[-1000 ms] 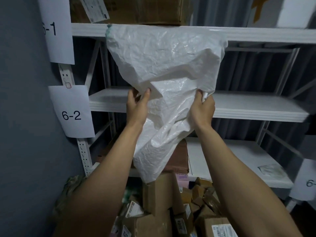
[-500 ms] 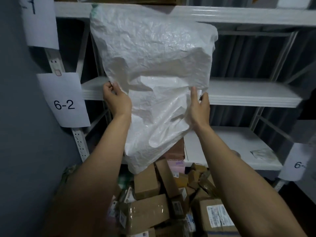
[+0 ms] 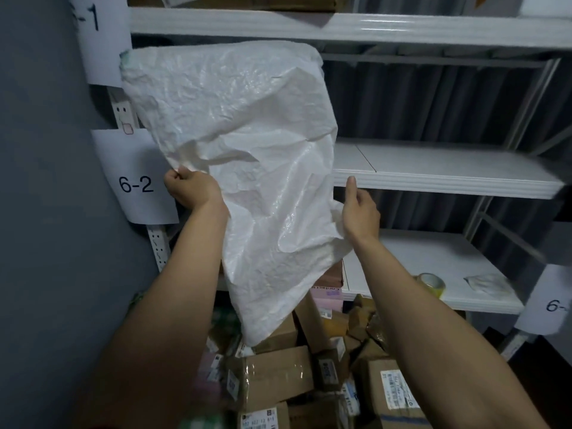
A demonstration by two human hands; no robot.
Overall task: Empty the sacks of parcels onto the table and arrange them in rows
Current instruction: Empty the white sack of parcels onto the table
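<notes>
Overhead, a white shelving rack (image 3: 402, 29) fills the background, with a paper label marked 6-2 (image 3: 136, 184) on its left post. Before it hangs a white woven sack (image 3: 247, 156), mouth down over a heap of cardboard parcels (image 3: 278, 376) below. The left hand (image 3: 190, 188) has its grip pinched shut on the sack's left edge. The right hand (image 3: 360, 212) touches the sack's right edge, fingers loosely apart. A tape roll (image 3: 431, 283) sits near the lower shelf's front edge.
</notes>
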